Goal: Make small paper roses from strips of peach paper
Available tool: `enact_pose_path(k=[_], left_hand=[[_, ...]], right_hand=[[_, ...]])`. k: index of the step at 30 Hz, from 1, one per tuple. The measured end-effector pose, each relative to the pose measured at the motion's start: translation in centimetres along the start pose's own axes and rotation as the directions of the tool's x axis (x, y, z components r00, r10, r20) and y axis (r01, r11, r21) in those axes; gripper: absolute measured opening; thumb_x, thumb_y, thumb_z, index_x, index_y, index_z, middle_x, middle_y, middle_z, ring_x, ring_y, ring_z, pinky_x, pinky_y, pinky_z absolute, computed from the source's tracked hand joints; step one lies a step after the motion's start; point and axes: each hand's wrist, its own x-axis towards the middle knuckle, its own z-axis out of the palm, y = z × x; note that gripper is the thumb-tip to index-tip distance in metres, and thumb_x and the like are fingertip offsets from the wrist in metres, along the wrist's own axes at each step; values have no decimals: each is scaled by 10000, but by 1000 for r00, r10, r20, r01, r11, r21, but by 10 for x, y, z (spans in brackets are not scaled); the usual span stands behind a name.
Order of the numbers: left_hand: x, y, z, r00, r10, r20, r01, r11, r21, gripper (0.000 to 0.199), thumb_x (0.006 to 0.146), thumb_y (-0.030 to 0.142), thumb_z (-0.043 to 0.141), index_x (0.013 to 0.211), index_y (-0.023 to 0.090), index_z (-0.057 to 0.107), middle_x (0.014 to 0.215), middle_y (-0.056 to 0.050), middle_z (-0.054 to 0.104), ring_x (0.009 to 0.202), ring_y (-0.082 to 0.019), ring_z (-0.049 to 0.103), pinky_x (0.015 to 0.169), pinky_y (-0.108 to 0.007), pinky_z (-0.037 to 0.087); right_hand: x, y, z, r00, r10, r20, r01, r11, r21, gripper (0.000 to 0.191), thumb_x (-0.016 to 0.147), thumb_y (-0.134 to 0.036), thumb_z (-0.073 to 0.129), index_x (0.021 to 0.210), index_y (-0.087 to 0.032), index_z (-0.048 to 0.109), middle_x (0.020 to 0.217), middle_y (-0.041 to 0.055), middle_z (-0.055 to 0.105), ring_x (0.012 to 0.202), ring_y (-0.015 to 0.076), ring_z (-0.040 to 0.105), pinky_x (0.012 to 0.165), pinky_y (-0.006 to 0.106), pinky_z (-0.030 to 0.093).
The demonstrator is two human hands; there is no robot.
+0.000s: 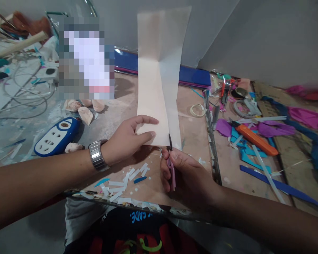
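A long cream sheet of paper (151, 88) stretches up from the table and leans on the wall at its far end. A slit runs up from its near edge, parting a narrower strip (173, 109) on the right. My left hand (132, 135) pinches the near left part of the sheet between thumb and fingers. My right hand (182, 169) grips a pair of scissors with pinkish handles (172, 173). Their dark blades (170, 140) point away from me at the near end of the slit. Fingers hide part of the handles.
Left are a blue-and-white power strip (57, 137), cables and a pixelated patch. Paper scraps (125, 178) lie near the front edge. Right are an orange utility knife (254, 137), a tape roll (198, 110), a glue stick (267, 173) and coloured scraps. A blue pack (194, 76) lies behind.
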Motion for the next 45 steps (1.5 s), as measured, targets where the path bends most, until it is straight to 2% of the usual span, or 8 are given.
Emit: enact_pose_path(k=[4, 12, 20, 24, 26, 30, 37, 45], left_hand=[[1, -1, -1, 999, 38, -3, -38, 999, 27, 361, 855, 258, 700, 1208, 187, 679, 1016, -53, 698, 757, -139, 605, 676, -273, 509], [0, -4, 0, 1000, 11, 4, -11, 1000, 4, 372, 867, 268, 695, 1231, 204, 661, 1067, -60, 703, 801, -163, 653, 709, -306, 544], [0, 0, -1, 1000, 23, -10, -23, 998, 66, 345, 865, 249, 687, 1205, 193, 685, 1109, -61, 709, 900, -185, 650, 837, -352, 537], [0, 1, 0, 996, 86, -14, -84, 993, 87, 314, 864, 243, 689, 1173, 189, 704, 1122, -48, 713, 989, -190, 643, 932, -359, 521], [0, 0, 1, 998, 59, -14, -59, 998, 30, 308, 867, 250, 688, 1169, 189, 697, 1104, -53, 711, 967, -194, 662, 894, -359, 550], [-2, -3, 3, 998, -54, 26, 58, 987, -149, 324, 880, 277, 682, 1198, 219, 661, 1010, -44, 685, 813, -176, 674, 751, -350, 587], [2, -2, 0, 998, 59, -36, -58, 997, 42, 302, 859, 242, 705, 1156, 190, 720, 1103, -48, 708, 939, -166, 631, 865, -316, 518], [0, 0, 3, 999, -18, -29, 16, 997, -74, 304, 858, 221, 701, 1161, 193, 699, 942, -15, 668, 687, -102, 578, 615, -226, 465]], right_hand=[[1, 1, 1, 1000, -7, -1, 7, 1000, -9, 248, 940, -421, 677, 966, -222, 530, 669, -49, 604, 507, 117, 578, 483, 221, 376], [1, 0, -1, 1000, 8, -4, -8, 1000, 20, 194, 966, -382, 647, 994, -210, 561, 670, -41, 627, 504, 113, 600, 489, 217, 401], [1, 1, -1, 1000, -25, 13, 25, 999, 32, 258, 944, -436, 688, 993, -208, 577, 671, -38, 629, 517, 111, 590, 519, 222, 439], [1, -1, 0, 1000, -16, 14, 16, 1000, 22, 293, 957, -472, 668, 1062, -210, 590, 725, -26, 644, 521, 117, 611, 392, 172, 369], [0, -1, 0, 999, -16, 28, 15, 1000, 18, 320, 967, -500, 644, 1111, -220, 586, 754, -21, 649, 522, 130, 628, 330, 158, 335], [1, -1, 0, 999, -39, 26, 38, 999, 19, 309, 979, -492, 629, 1109, -215, 587, 770, -18, 643, 532, 135, 642, 328, 169, 418], [4, 1, -3, 995, -37, 89, 35, 999, 22, 264, 986, -399, 653, 1132, -180, 635, 832, 8, 654, 642, 133, 670, 412, 174, 503], [3, 2, -4, 996, -33, 82, 29, 998, 48, 261, 963, -412, 688, 1042, -167, 642, 825, 30, 687, 668, 137, 675, 426, 167, 515]])
